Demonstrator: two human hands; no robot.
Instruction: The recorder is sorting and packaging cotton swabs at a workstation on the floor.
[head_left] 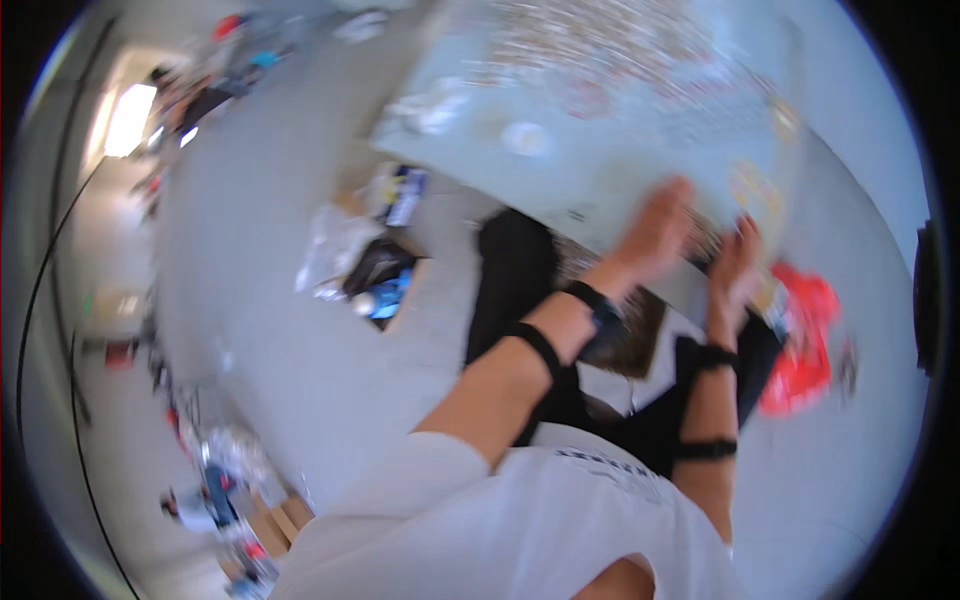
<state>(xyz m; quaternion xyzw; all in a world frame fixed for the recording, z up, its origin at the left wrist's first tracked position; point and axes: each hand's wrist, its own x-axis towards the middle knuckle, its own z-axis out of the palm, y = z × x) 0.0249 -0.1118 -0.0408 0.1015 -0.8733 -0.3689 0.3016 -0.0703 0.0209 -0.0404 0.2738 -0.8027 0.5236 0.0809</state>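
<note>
I had my left hand (655,232) near my right hand (735,265) by the table (590,170); blur hid any grip, so I couldn't tell.

Can read no word, label, number or sign anywhere. Can make out 1 short band of dark print (605,462) across the white shirt (480,530), too small to decipher, with fainter marks (640,485) just beside it. Can also pick out a dark blue, white and yellow package (403,195), its patches of colour too blurred to resolve into letters
</note>
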